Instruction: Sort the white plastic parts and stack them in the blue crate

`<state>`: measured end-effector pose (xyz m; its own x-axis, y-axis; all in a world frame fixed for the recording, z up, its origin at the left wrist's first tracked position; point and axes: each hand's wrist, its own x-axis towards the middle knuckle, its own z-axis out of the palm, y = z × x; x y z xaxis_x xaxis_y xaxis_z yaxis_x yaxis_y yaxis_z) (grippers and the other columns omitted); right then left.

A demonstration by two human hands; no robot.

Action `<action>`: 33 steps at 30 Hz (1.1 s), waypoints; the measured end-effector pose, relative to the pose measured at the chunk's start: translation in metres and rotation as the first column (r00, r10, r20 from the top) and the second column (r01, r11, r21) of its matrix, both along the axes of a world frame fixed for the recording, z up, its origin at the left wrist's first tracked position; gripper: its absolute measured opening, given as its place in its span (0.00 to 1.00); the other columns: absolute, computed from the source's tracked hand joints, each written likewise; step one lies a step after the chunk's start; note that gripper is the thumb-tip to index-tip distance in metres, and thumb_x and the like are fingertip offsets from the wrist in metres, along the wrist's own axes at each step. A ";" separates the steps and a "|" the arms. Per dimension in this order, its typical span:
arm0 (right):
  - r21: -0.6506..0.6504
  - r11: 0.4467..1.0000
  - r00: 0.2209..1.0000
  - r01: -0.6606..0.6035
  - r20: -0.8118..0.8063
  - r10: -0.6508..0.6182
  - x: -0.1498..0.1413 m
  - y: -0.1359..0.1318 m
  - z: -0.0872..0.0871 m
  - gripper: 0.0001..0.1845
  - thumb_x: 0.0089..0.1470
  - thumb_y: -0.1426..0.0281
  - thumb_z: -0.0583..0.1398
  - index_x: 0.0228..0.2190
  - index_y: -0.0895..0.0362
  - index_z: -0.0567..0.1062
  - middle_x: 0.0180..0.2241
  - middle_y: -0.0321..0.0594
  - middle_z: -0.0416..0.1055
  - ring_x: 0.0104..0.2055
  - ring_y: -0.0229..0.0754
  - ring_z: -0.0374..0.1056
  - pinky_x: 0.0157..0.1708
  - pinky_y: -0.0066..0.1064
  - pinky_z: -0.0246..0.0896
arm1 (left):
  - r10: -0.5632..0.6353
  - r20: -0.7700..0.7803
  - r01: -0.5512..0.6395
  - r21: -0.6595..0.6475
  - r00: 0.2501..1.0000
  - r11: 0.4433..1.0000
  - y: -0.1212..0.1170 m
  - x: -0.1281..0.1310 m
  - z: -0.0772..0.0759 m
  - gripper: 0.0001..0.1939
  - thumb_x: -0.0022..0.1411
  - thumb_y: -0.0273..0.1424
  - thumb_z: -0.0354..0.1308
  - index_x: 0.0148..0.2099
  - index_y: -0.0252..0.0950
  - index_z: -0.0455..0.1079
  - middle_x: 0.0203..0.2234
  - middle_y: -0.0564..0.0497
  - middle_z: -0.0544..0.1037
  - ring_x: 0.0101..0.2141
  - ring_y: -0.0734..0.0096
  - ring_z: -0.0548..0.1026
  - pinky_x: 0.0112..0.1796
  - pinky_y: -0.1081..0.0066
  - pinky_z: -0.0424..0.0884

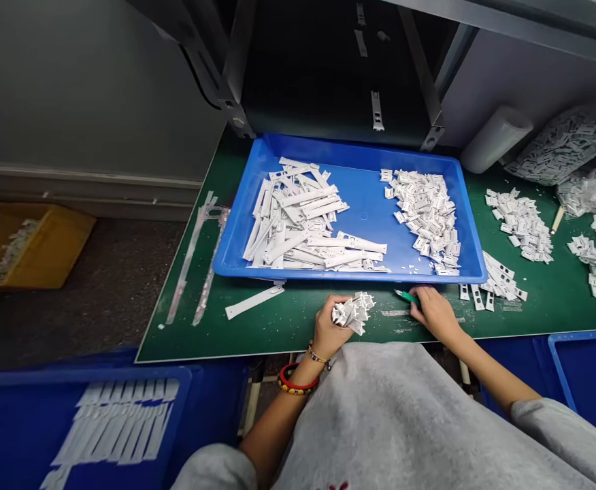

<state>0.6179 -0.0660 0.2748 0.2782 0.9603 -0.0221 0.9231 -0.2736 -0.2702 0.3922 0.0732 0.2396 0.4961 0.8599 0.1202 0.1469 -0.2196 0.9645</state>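
My left hand (330, 329) is closed around a bundle of white plastic pieces (353, 312), their notched ends sticking out to the right. Close to the tray's front edge, my right hand (435, 313) grips a slim green-handled tool (406, 296); its pale pointed tip faces left, and the exact kind is unclear. Just beyond both hands lies the blue tray (363, 216). Long white strips (303, 221) are heaped on its left side and small white clip-like pieces (428, 214) on its right. One loose white strip (254, 301) rests on the green table left of my hands.
A dark conveyor belt (328, 75) ends over the tray's far edge, carrying a few white pieces. More small parts (521, 224) are piled on the right, near a white roll (497, 139) and a filled clear bag (566, 146). A blue bin (180, 408) with strips stands lower left.
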 end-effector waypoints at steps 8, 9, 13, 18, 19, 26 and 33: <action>0.047 0.968 0.830 -0.245 -0.506 0.235 -0.036 0.029 0.110 0.13 0.65 0.68 0.49 0.49 0.54 0.66 0.37 0.42 0.77 0.35 0.42 0.75 0.36 0.32 0.68 | 0.015 0.072 -0.011 -0.056 0.997 0.998 0.000 -0.010 0.035 0.17 0.46 0.35 0.70 0.37 0.37 0.70 0.31 0.49 0.82 0.29 0.67 0.80 0.31 0.70 0.78; 0.080 0.957 0.843 -0.279 -0.458 0.284 -0.036 0.032 0.118 0.14 0.65 0.68 0.49 0.49 0.54 0.68 0.40 0.44 0.77 0.39 0.43 0.75 0.38 0.33 0.69 | 0.011 0.090 -0.008 -0.041 0.996 0.999 0.000 -0.014 0.040 0.17 0.46 0.34 0.70 0.38 0.37 0.70 0.33 0.48 0.83 0.31 0.65 0.81 0.33 0.69 0.78; 0.103 0.919 0.853 -0.381 -0.345 0.392 -0.031 0.037 0.135 0.15 0.65 0.70 0.49 0.51 0.56 0.68 0.42 0.45 0.77 0.41 0.43 0.75 0.38 0.33 0.70 | -0.036 0.125 0.025 0.089 0.991 0.996 0.005 -0.027 0.057 0.19 0.46 0.27 0.69 0.42 0.39 0.71 0.36 0.48 0.83 0.34 0.62 0.82 0.34 0.68 0.80; 0.062 0.889 0.800 -0.455 -0.410 0.438 -0.028 0.038 0.145 0.14 0.66 0.69 0.49 0.51 0.56 0.68 0.42 0.44 0.77 0.41 0.42 0.75 0.38 0.33 0.72 | -0.121 0.166 0.084 0.215 0.979 0.973 0.011 -0.036 0.071 0.21 0.47 0.25 0.67 0.45 0.41 0.71 0.38 0.50 0.84 0.36 0.61 0.83 0.34 0.67 0.80; 0.053 0.884 0.788 -0.464 -0.432 0.439 -0.028 0.038 0.146 0.14 0.67 0.69 0.49 0.50 0.55 0.68 0.42 0.44 0.77 0.41 0.42 0.75 0.38 0.33 0.72 | -0.135 0.177 0.093 0.226 0.975 0.970 0.010 -0.037 0.073 0.21 0.48 0.25 0.67 0.46 0.41 0.71 0.38 0.49 0.84 0.36 0.60 0.83 0.34 0.67 0.80; 0.025 0.890 0.752 -0.455 -0.526 0.399 -0.030 0.035 0.142 0.14 0.68 0.66 0.50 0.52 0.53 0.67 0.46 0.44 0.76 0.46 0.43 0.74 0.41 0.33 0.73 | -0.108 0.140 0.076 0.214 0.984 0.974 0.000 -0.046 0.080 0.23 0.45 0.20 0.66 0.45 0.39 0.71 0.38 0.49 0.83 0.36 0.60 0.83 0.34 0.67 0.80; 0.108 0.916 0.809 -0.387 -0.437 0.394 -0.046 0.026 0.118 0.15 0.68 0.67 0.50 0.53 0.53 0.66 0.43 0.45 0.75 0.42 0.44 0.73 0.39 0.35 0.71 | -0.022 0.046 0.015 0.151 0.999 0.988 -0.009 -0.052 0.080 0.19 0.46 0.22 0.67 0.42 0.39 0.71 0.36 0.51 0.84 0.34 0.61 0.83 0.33 0.68 0.79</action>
